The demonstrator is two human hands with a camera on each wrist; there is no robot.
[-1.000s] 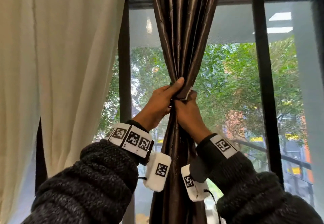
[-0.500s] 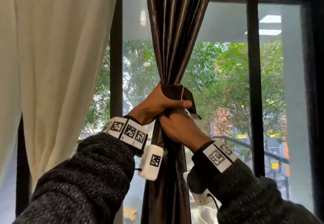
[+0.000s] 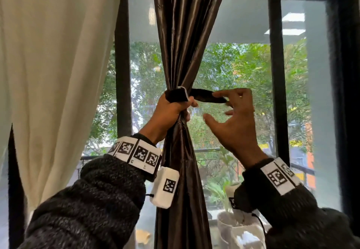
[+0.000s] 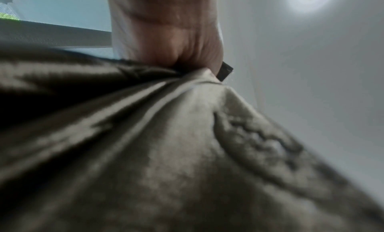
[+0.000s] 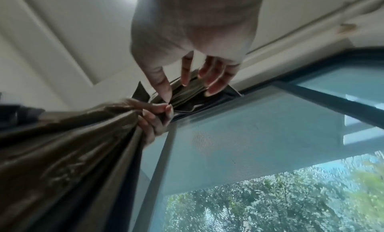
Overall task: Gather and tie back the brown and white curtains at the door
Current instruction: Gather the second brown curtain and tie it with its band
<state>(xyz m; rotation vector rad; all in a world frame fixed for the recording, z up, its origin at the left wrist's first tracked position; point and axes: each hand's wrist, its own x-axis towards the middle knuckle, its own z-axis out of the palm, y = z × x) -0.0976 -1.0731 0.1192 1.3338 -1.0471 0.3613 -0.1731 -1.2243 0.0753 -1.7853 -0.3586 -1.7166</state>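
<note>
A glossy brown satin curtain (image 3: 182,40) hangs in front of a dark-framed glass door (image 3: 275,93), gathered into a tight vertical bundle at its waist. A dark brown fabric tie-back strap (image 3: 206,97) wraps that waist, and its loose end sticks out horizontally to the right of the bundle, long axis level. The left hand (image 3: 171,110) is clenched around the gathered fabric just below the strap, pinning the wrapped part in place. The right hand (image 3: 233,120) is just right of the bundle and nearer the loose end; its fingers are spread and lightly curved, with the upper fingertips (image 3: 220,94) touching the strap's tip, though whether they pinch it is unclear. The cream white fabric curtain (image 3: 56,73) hangs loose, well to the left, untied. The strap end probably has to be drawn back leftward to fasten.
</note>
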